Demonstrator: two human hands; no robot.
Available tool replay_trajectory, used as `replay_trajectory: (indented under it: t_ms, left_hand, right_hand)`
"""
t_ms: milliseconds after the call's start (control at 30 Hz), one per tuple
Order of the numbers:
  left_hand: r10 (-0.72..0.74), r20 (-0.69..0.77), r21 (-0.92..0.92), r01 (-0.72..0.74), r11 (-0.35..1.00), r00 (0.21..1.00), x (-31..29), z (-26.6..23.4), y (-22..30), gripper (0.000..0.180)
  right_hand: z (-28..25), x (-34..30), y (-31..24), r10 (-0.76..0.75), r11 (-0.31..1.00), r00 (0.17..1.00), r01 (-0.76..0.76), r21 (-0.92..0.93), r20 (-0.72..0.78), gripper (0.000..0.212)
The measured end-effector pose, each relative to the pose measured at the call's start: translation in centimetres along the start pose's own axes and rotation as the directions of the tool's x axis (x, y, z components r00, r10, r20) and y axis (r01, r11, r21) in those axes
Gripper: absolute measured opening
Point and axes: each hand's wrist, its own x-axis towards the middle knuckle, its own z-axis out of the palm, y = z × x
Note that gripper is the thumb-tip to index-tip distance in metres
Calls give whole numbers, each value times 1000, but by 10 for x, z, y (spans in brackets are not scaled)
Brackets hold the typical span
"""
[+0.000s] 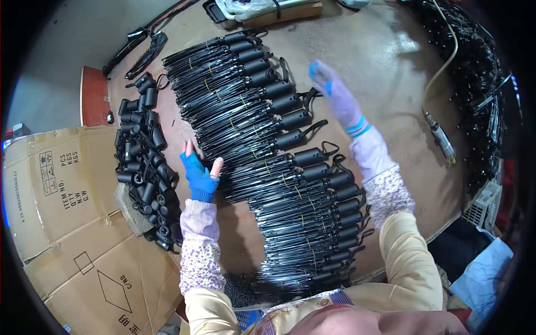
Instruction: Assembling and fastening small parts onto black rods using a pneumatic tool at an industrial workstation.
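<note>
Folded umbrella frames (223, 120) with black handles and wrist straps lie side by side in a long curved row on the table, their metal ribs pointing left. Yellow ties cross some of the ribs. My left hand (200, 174), in a blue glove with bare fingertips, is beside the rib ends in the middle of the row, thumb and fingers apart with nothing in them. Above the table, right of the upper handles, my right hand (339, 100) wears a purple glove with blue fingertips. Its fingers are stretched out, slightly blurred, and hold nothing I can see.
Loose black handles (139, 148) are heaped on the left, next to a large cardboard sheet (95, 223). A pneumatic screwdriver (442, 142) on a hose lies at right, near a dark mass of umbrella frames (474, 106). A plastic-covered tray (251, 8) stands at the back.
</note>
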Motion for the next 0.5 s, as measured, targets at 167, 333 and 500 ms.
replay_trajectory:
  t_ms: [167, 333, 500]
  left_hand:
    - [-107, -88, -109, 97, 989, 990, -17, 3, -31, 83]
    - [-118, -96, -167, 101, 981, 988, -15, 2, -27, 83]
    - [-112, -114, -242, 82, 967, 987, -16, 2, -28, 82]
  right_hand:
    - [60, 3, 35, -133, 927, 991, 116, -357, -23, 57]
    - [72, 17, 54, -124, 921, 992, 121, -370, 15, 58]
    - [55, 16, 68, -85, 995, 996, 85, 48, -15, 57]
